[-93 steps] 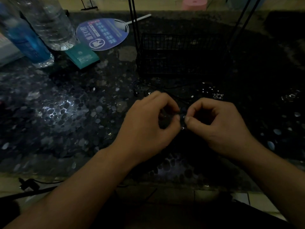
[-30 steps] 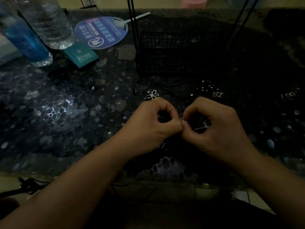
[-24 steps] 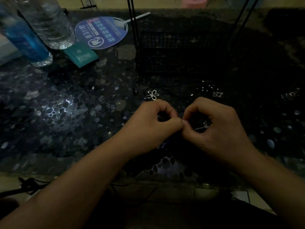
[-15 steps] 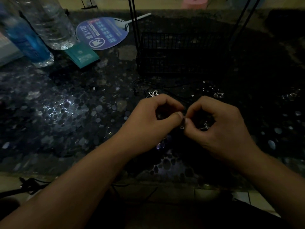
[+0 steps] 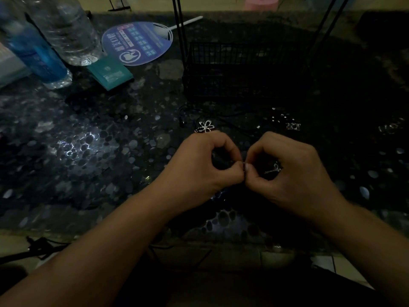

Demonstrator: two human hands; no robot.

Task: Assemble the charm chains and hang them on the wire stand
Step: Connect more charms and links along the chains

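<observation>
Table (image 5: 93, 151): dark, with a pebble pattern.
Clear bottle (image 5: 66, 29): stood at the far left.
Blue bottle (image 5: 37, 54): just beside the clear one, nearer the edge.
Round fan (image 5: 141, 43): lay flat behind, white handle pointing right.
Teal booklet (image 5: 109, 73): lay in front of the fan.

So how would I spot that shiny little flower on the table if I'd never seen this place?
Start at the black wire basket at the far middle of the dark pebbled table. Come toward the person: just beyond the left hand lies the flower charm. It is a silver outline of open petals, larger than the small glinting bits scattered to its right.
</observation>
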